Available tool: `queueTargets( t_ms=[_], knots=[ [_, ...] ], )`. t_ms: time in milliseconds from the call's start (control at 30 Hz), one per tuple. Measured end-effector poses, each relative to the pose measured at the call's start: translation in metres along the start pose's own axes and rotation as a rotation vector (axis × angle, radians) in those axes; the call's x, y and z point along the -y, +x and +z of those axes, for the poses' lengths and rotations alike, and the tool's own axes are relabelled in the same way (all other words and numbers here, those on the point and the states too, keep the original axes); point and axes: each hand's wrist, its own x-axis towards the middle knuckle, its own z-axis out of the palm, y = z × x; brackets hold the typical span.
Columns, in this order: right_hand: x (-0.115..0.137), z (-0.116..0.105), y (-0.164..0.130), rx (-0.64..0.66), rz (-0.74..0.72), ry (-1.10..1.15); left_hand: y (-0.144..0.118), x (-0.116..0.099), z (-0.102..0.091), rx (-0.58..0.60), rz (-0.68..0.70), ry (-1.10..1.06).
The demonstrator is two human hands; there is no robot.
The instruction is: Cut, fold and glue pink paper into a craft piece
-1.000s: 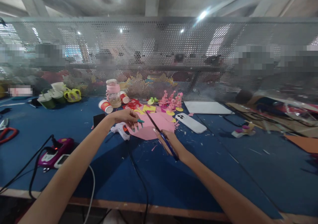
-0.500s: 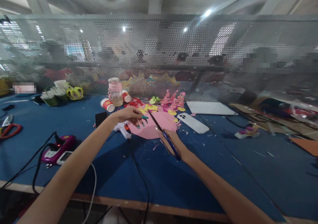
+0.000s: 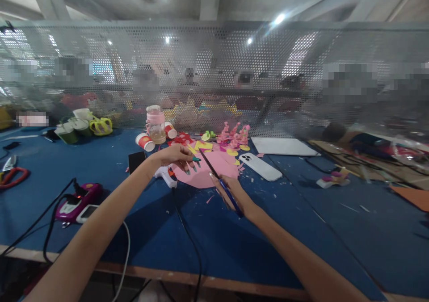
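From the head view, the right hand (image 3: 231, 190) is closing its grip around blue-handled scissors (image 3: 219, 181), the blades pointing far-left over the rounded pink sheet (image 3: 208, 170). The left hand (image 3: 177, 155) is pressing fingertips on that sheet's left edge, holding nothing. A white glue gun (image 3: 165, 174) is lying just left; a white phone (image 3: 263, 165) right. Open blue felt-like table (image 3: 234, 244) is stretching near the hands.

No legible text anywhere. Red paper cups (image 3: 145, 141) carry a printed mark, too small and blurred to read. White phone (image 3: 263, 166) lies face-down, no brand mark discernible. Purple device (image 3: 77, 203) shows a small yellow badge, unreadable. Background patches are blurred out.
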Motion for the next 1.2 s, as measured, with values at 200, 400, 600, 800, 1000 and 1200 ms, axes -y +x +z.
queueTargets(
  t_ms=[200, 400, 600, 800, 1000, 1200],
  knots=[
    [-0.002, -0.001, 0.002, -0.043, -0.076, -0.127, 0.0, 0.0, -0.001, -0.008, -0.02, -0.019],
    [-0.011, 0.0, 0.006, -0.042, -0.085, -0.215, -0.002, -0.003, 0.002, -0.042, -0.033, -0.011],
    [-0.013, 0.0, 0.009, -0.069, -0.112, -0.292, -0.002, -0.003, 0.002, -0.047, -0.035, 0.009],
    [-0.007, -0.001, 0.005, -0.063, -0.129, -0.369, -0.003, -0.004, 0.003, -0.056, -0.026, 0.029],
    [-0.004, -0.002, 0.004, -0.048, -0.124, -0.37, -0.004, -0.005, 0.003, -0.046, -0.02, 0.02],
    [-0.006, -0.001, 0.003, -0.044, -0.121, -0.366, -0.003, -0.005, 0.006, -0.036, -0.013, 0.011]
  ],
)
